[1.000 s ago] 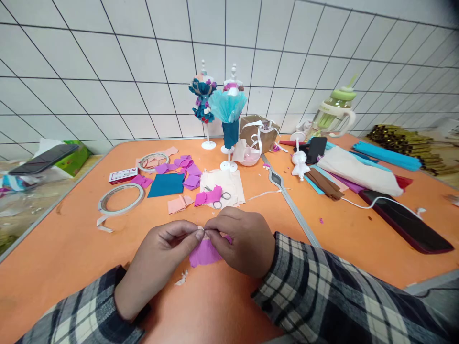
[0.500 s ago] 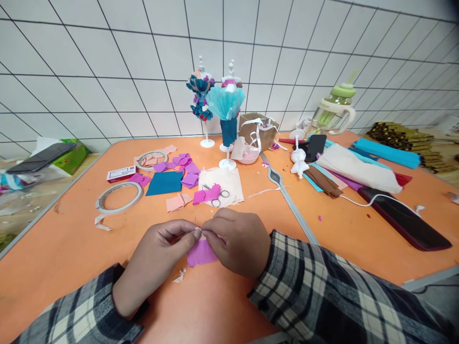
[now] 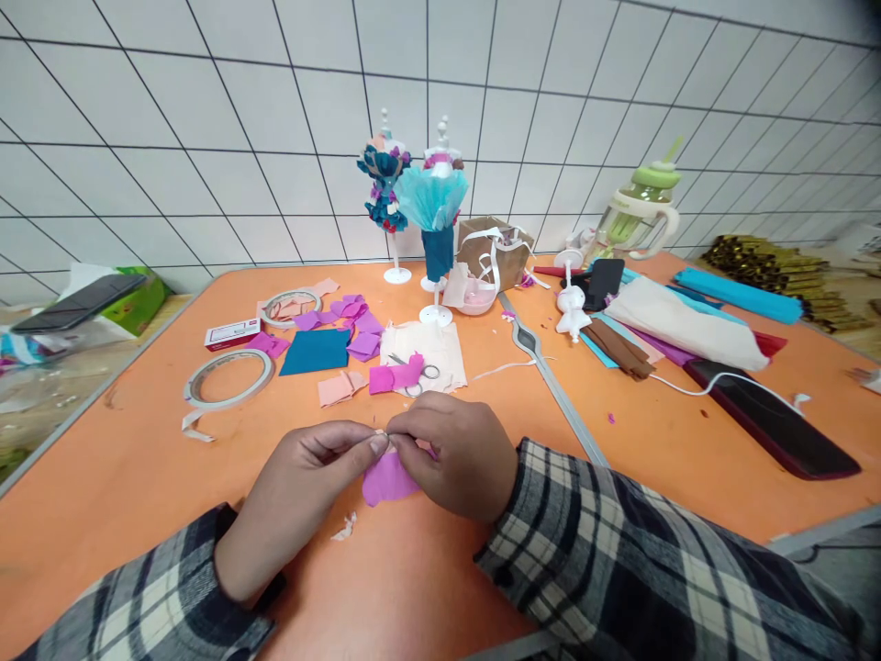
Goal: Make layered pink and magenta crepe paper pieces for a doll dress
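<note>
A small piece of purple crepe paper point(image 3: 389, 479) hangs between my two hands above the orange table. My left hand point(image 3: 303, 487) pinches its upper edge between thumb and forefinger. Close beside those fingertips, my right hand point(image 3: 458, 454) is closed in a pinch on the same edge, hiding the paper's right side. A pale strip shows at the pinched edge, too small to make out. Below the left hand lies a crumpled white scrap point(image 3: 345, 526). Just beyond the hands, scissors point(image 3: 428, 372) rest on a cream paper sheet point(image 3: 447, 353), partly under a magenta paper piece point(image 3: 397, 375).
Tape rolls point(image 3: 227, 378), a small box point(image 3: 232, 334) and a teal paper square point(image 3: 315, 352) lie left. Behind stand paper-dressed mannequin stands point(image 3: 439, 248), a pink bowl point(image 3: 478, 298) and a brown box point(image 3: 496, 250). Rightward are paper rolls point(image 3: 688, 317), a phone point(image 3: 771, 418) and a bottle point(image 3: 640, 211).
Both hands have stayed pinched at the paper's edge and shifted very slightly upward. The purple paper has risen a little with them.
</note>
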The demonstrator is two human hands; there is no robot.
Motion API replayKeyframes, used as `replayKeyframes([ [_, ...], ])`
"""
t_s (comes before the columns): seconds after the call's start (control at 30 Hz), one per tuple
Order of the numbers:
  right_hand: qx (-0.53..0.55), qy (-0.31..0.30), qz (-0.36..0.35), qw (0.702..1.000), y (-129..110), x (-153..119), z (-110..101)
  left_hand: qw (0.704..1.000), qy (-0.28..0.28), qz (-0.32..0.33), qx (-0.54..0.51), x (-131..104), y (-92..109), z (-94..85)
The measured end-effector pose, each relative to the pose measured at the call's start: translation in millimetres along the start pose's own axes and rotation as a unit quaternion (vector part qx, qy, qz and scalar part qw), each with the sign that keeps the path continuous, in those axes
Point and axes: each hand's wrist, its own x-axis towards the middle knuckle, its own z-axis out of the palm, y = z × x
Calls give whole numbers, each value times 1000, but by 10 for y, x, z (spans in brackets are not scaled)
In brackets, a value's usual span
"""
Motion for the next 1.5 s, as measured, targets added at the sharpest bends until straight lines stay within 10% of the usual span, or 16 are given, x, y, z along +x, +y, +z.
replayKeyframes([
  [0.53, -86, -95, 23, 992, -19, 5, -29, 998, -17, -13, 58, 51, -29, -4],
  [1.5, 6, 46, 23, 999, -33, -14, -45, 999, 5, 29, 37, 18, -8, -42],
])
